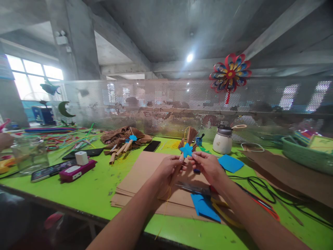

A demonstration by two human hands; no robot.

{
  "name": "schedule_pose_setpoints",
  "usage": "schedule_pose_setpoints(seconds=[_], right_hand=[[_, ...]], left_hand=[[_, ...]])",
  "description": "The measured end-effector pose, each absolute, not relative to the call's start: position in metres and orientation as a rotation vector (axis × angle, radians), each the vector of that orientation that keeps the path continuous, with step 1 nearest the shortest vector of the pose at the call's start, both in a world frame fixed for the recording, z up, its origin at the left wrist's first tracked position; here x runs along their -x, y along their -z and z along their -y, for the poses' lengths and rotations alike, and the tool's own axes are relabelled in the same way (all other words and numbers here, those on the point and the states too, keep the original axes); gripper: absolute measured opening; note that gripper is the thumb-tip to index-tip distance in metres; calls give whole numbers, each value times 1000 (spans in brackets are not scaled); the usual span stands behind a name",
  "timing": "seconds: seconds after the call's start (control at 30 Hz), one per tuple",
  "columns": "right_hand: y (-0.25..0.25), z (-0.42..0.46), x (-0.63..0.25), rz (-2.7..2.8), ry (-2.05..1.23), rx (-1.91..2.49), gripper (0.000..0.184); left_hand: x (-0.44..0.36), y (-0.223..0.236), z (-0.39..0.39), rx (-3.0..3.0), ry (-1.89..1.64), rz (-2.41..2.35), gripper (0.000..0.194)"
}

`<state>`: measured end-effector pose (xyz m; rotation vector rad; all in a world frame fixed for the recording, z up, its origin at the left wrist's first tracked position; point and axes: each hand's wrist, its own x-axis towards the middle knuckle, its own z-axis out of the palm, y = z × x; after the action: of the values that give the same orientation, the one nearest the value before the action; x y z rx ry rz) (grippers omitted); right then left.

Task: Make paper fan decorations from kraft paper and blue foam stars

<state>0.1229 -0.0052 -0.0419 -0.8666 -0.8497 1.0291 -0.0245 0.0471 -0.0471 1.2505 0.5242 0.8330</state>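
- Left hand (172,164): fingers curled, closed on the stem of a pleated brown paper piece (191,134), thumb just below the blue star.
- Right hand (206,165): close beside the left, thumb and forefinger pinched at the lower right edge of the blue star (186,150).
- Pleated brown paper piece: raised between both hands, fanned end pointing away, blue star on its front.
- Brown sheets (142,173): stacked beneath the hands.
- Scissors (191,188): on the sheets below the right hand; the right forearm partly hides the handles.
- Dark blue item: under the right hand, mostly covered; cannot tell what.
- Blue offcut (205,208): nearer the body than the right hand.
- Blue sheet (231,163): right of the right hand.
- Black cord (262,187): looped farther right.
- Pale jar (223,142): beyond the right hand.
- Phone (152,146): beyond the left hand.
- Pleated bundle (125,147): left of the phone, bearing another blue star.
- Purple box (78,171): well left of the left hand, white cube (82,158) on top.
- Green basket (307,156): far right of both hands.
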Motion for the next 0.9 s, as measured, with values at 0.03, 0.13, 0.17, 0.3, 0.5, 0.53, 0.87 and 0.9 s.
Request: schedule_pose_setpoints(seconds=[0.03, 0.13, 0.17, 0.3, 0.5, 0.53, 0.87, 0.9], right_hand=[[42, 5, -123, 846, -1031, 863, 33], [43, 4, -124, 838, -1036, 863, 36], [43, 3, -124, 837, -1036, 861, 36], [45, 2, -125, 841, -1035, 858, 35], [43, 4, -123, 842, -1023, 860, 33], [43, 4, -123, 839, -1023, 860, 33], [44, 3, -124, 841, -1010, 870, 32], [44, 3, -124, 840, -1012, 868, 33]], left_hand=[[24, 47, -47, -1253, -832, -525, 8], [24, 48, -47, -1255, -831, -520, 7], [23, 48, -47, -1252, -832, -515, 7], [24, 48, -47, -1225, -831, -514, 8], [25, 47, -46, -1218, -829, -520, 8], [25, 48, -46, -1215, -828, -518, 7], [26, 46, -45, -1230, -835, -520, 7], [26, 46, -44, -1228, -835, -522, 6]])
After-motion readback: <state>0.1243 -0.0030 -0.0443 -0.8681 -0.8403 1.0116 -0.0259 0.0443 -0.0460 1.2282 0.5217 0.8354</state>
